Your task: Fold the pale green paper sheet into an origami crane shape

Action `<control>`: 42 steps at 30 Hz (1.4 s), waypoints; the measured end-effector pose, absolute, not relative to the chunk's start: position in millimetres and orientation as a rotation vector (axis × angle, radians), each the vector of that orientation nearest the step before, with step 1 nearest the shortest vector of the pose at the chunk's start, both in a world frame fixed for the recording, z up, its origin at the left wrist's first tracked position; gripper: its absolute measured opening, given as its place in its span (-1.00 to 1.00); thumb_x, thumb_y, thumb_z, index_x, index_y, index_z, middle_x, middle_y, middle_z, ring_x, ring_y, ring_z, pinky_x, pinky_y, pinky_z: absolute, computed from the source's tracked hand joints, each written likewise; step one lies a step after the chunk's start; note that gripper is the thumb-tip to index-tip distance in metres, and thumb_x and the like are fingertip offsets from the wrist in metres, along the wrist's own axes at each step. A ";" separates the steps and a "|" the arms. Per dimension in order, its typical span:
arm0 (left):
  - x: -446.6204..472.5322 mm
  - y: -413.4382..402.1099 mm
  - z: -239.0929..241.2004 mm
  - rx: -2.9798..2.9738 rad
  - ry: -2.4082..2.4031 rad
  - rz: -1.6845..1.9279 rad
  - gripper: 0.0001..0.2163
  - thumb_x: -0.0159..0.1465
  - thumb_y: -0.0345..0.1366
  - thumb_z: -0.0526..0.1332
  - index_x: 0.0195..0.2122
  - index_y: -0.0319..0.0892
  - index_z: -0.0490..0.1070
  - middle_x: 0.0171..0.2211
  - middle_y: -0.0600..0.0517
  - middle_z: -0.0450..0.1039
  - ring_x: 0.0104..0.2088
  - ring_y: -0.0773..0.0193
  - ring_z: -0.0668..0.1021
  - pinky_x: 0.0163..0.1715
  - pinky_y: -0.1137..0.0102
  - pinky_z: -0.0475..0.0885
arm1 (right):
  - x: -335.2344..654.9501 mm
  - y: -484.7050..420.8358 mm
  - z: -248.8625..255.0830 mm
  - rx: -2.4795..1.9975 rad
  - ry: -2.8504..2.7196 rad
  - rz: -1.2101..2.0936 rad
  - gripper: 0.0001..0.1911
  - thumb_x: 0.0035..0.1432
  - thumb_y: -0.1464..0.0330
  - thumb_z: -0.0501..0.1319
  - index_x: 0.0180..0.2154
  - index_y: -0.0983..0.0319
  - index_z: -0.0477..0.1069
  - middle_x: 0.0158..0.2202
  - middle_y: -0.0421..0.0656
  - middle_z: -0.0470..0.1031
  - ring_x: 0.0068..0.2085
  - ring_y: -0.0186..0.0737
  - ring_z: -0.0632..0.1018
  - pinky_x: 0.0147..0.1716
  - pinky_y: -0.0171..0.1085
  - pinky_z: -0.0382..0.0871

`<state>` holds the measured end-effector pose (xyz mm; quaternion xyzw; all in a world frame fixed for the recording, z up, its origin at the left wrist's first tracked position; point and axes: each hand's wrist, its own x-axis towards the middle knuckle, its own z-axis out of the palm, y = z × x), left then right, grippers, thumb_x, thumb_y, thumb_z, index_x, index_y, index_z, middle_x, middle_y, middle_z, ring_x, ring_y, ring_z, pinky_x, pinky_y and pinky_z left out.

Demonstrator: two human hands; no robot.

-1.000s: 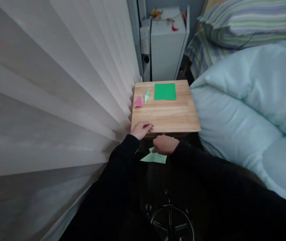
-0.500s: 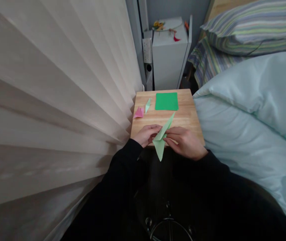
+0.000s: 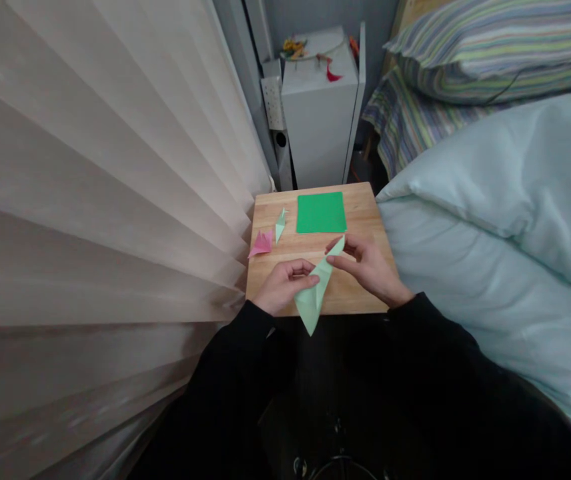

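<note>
Both my hands hold a folded pale green paper point(image 3: 314, 297), a long pointed shape, above the near edge of a small wooden table point(image 3: 360, 210). My left hand point(image 3: 284, 286) pinches its middle. My right hand point(image 3: 368, 268) pinches its upper tip. A flat dark green square sheet point(image 3: 321, 213) lies at the far side of the table. A small pale green folded piece point(image 3: 280, 225) and a pink folded piece point(image 3: 261, 243) lie at the table's left edge.
A pleated curtain point(image 3: 105, 200) fills the left. A pale blue duvet point(image 3: 495, 220) lies on the right, with a striped pillow point(image 3: 490, 47) beyond it. A white cabinet point(image 3: 318, 110) stands behind the table. A stool base point(image 3: 338, 460) shows below.
My right hand brought the pale green paper up from below the table edge. Both hands now hold it over the table, and my right hand has slid to its upper tip.
</note>
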<state>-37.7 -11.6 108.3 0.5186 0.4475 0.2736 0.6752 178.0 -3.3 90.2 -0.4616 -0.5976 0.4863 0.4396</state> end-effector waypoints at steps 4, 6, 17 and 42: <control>-28.7 -9.4 107.8 1.212 0.985 0.627 -0.63 0.10 -0.01 0.46 -0.36 -0.23 0.50 -0.45 0.10 0.44 -0.44 0.39 0.40 -0.37 0.42 0.26 | 171.1 -4.7 91.0 -1.214 -1.507 1.231 -0.70 0.11 0.16 0.43 -0.44 0.20 0.43 -0.42 -0.25 0.45 -0.30 -0.20 0.45 -0.20 -0.18 0.29; -26.0 -9.2 107.0 1.222 0.996 0.657 -0.63 0.13 0.02 0.42 -0.39 -0.22 0.48 -0.48 0.12 0.40 -0.47 0.40 0.37 -0.38 0.43 0.24 | 170.0 -6.3 95.1 -1.226 -1.515 1.236 -0.70 0.10 0.17 0.42 -0.47 0.20 0.42 -0.44 -0.26 0.41 -0.32 -0.23 0.42 -0.22 -0.19 0.26; -21.3 -19.6 108.7 1.251 1.015 0.781 -0.72 0.21 -0.09 0.37 -0.39 -0.23 0.52 -0.46 0.09 0.44 -0.42 0.36 0.41 -0.34 0.42 0.29 | 164.1 -15.4 102.4 -1.078 -1.379 1.388 -0.75 0.13 0.20 0.42 -0.39 0.21 0.46 -0.46 -0.28 0.41 -0.41 -0.31 0.38 -0.37 -0.26 0.23; -19.5 -30.1 118.1 1.197 1.112 0.888 -0.77 0.16 -0.13 0.44 -0.40 -0.20 0.58 -0.43 0.04 0.57 -0.40 0.32 0.52 -0.29 0.39 0.43 | 166.9 -23.5 114.0 -1.066 -1.400 1.411 -0.79 0.16 0.22 0.40 -0.35 0.20 0.50 -0.40 -0.23 0.49 -0.35 -0.27 0.48 -0.30 -0.23 0.38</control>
